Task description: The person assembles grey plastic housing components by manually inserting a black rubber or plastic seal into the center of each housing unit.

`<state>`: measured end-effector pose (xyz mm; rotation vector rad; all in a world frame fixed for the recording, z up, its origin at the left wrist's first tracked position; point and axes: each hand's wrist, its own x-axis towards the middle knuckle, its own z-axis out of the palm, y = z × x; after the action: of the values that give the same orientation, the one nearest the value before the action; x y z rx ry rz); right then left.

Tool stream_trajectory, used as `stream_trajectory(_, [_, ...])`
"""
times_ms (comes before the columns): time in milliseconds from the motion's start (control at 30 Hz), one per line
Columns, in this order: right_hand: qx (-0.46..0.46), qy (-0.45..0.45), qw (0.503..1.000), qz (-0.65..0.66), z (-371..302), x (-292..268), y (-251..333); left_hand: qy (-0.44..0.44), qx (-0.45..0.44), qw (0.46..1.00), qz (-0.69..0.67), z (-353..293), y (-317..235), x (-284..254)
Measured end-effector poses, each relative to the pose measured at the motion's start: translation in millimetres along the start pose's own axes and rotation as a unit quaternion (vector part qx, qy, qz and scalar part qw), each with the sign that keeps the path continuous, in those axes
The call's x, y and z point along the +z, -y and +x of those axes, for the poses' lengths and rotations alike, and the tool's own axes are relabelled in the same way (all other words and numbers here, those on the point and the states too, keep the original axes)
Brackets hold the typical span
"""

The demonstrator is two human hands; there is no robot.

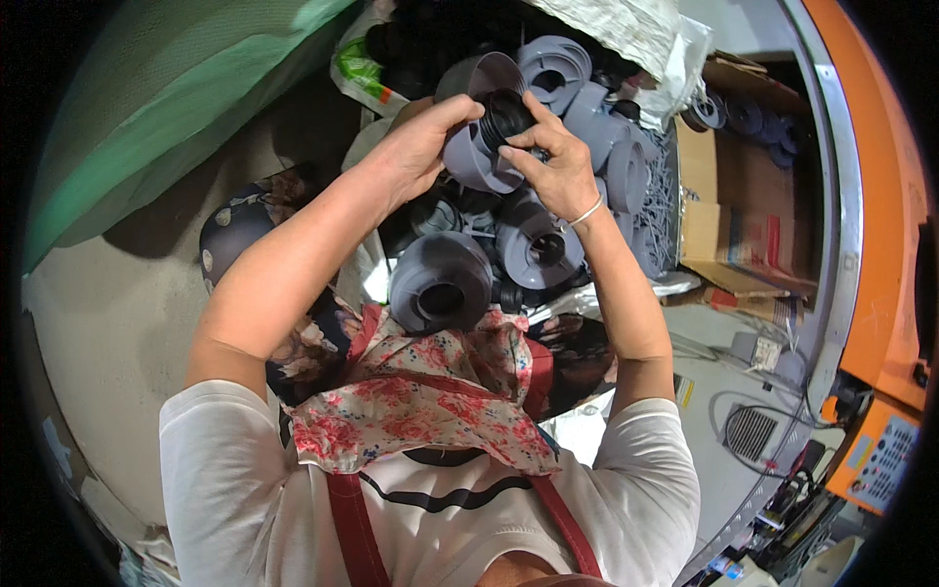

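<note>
My left hand (425, 142) is closed around the side of a grey plastic pipe fitting (471, 166), its thumb over the top toward the opening. My right hand (559, 166) pinches a black ribbed round plastic part (507, 115) between thumb and fingers. That black part sits at the mouth of the grey fitting; how deep it goes in is hidden. Just below my hands lie more grey fittings with round openings, one in front of my lap (440, 264) and another under my right wrist (528, 264).
Beyond my hands, black parts fill a white sack (626, 29). Grey fittings and thin grey strips (663, 196) are heaped to the right. An open cardboard box (699, 166) stands beside an orange machine (880, 293). Green cloth (186, 108) hangs at the left.
</note>
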<state>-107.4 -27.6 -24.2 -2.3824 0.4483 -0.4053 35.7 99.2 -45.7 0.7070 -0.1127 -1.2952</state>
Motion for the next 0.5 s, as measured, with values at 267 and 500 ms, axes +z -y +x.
stream_trajectory(267, [0.000,0.122,0.974,-0.188,-8,-25,34,0.103,-0.062,0.990,0.080,-12,-1,4])
stream_trajectory(500, [-0.209,0.127,0.925,-0.290,-25,-26,37,0.145,-0.120,0.978,0.090,-15,-4,3])
